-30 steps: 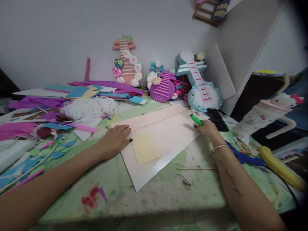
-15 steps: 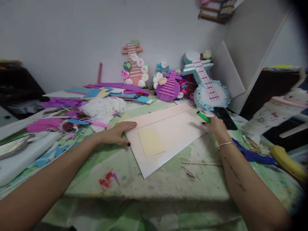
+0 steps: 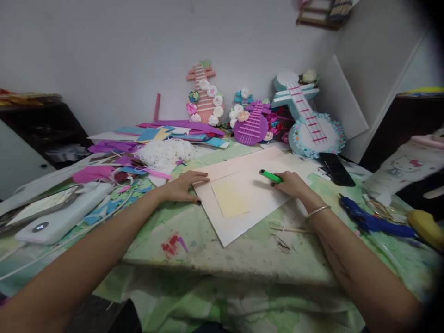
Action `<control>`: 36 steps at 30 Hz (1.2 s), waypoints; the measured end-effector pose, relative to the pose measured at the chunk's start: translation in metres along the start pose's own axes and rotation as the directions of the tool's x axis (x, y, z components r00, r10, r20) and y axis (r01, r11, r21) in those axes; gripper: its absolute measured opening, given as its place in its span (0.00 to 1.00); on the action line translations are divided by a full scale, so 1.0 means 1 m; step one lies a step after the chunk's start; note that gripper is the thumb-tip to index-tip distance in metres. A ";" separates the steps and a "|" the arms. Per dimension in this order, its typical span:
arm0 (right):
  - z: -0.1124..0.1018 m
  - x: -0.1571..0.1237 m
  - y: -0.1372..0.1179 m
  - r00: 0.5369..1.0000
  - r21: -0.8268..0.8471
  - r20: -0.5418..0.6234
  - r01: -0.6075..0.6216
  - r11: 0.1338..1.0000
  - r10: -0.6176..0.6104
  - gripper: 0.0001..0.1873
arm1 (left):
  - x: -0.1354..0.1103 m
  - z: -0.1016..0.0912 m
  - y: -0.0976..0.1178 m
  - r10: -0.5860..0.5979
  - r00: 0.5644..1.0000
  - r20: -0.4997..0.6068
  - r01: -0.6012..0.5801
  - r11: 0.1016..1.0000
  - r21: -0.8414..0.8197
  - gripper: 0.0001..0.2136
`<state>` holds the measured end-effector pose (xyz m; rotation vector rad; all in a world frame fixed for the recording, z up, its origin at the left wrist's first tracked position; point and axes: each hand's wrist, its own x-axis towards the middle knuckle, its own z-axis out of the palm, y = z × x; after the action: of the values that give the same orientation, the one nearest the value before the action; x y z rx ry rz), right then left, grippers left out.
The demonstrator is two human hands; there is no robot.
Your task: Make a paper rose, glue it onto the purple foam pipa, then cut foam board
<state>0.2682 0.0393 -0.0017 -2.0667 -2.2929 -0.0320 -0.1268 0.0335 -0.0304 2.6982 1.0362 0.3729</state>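
You work at a table [image 3: 243, 259] under a green, paint-stained cover. A heap of coloured paper scraps [image 3: 156, 136] is piled along its far left. A large pale pink board [image 3: 267, 203] lies flat in the middle of the table, with one corner pointing toward you. At the back, a teal guitar model [image 3: 312, 132] and a purple guitar model [image 3: 250, 127] lean against the wall. Your left hand [image 3: 182, 187] lies palm down on the board's left edge, fingers stretched out and slightly apart, pressing it to the table. Your right hand [image 3: 291, 183] rests on the board's far right part, fingers curled tight around a green tool [image 3: 270, 175] whose tip points left across the sheet. A pale yellow rectangle [image 3: 231, 201] lies on the board between your hands. A black phone [image 3: 336, 169] lies just beyond the board's right corner, and a blue glue gun [image 3: 367, 221] lies to the right of your right wrist.
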 end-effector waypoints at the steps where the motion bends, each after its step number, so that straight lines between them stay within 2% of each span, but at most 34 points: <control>1: 0.000 0.000 0.002 1.000 -0.004 0.005 0.005 1.000 -0.005 0.22 | 0.000 0.001 0.000 0.003 1.000 -0.005 -0.003 1.000 0.003 0.34; 9: 0.003 0.002 0.011 1.000 -0.018 0.007 0.024 1.000 -0.024 0.25 | 0.001 -0.001 0.003 0.021 1.000 -0.016 -0.020 0.999 0.048 0.34; 20: 0.006 0.003 0.011 0.995 -0.032 -0.044 0.083 0.996 -0.084 0.22 | -0.001 -0.005 0.011 0.026 1.000 -0.007 -0.025 0.992 0.126 0.29; 25: 0.006 0.004 0.014 0.996 -0.028 -0.037 0.086 0.996 -0.087 0.22 | -0.002 -0.008 0.017 0.046 0.999 -0.003 -0.045 0.981 0.189 0.31; 30: 0.007 0.003 0.015 0.995 -0.006 -0.038 0.087 0.996 -0.087 0.22 | -0.002 -0.015 0.036 0.100 0.994 -0.039 -0.092 0.984 0.155 0.31; 33: 0.007 0.002 0.014 0.994 0.010 -0.055 0.094 0.996 -0.093 0.21 | 0.002 -0.008 0.056 0.140 0.988 -0.070 -0.132 0.985 0.108 0.31; 36: 0.007 0.002 0.013 0.994 0.025 -0.057 0.098 0.995 -0.096 0.20 | 0.005 0.004 0.081 0.223 0.974 0.033 -0.225 0.969 0.103 0.33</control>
<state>0.2810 0.0434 -0.0088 -1.9150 -2.3449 -0.0612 -0.0715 -0.0221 -0.0087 2.9180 0.7671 0.3363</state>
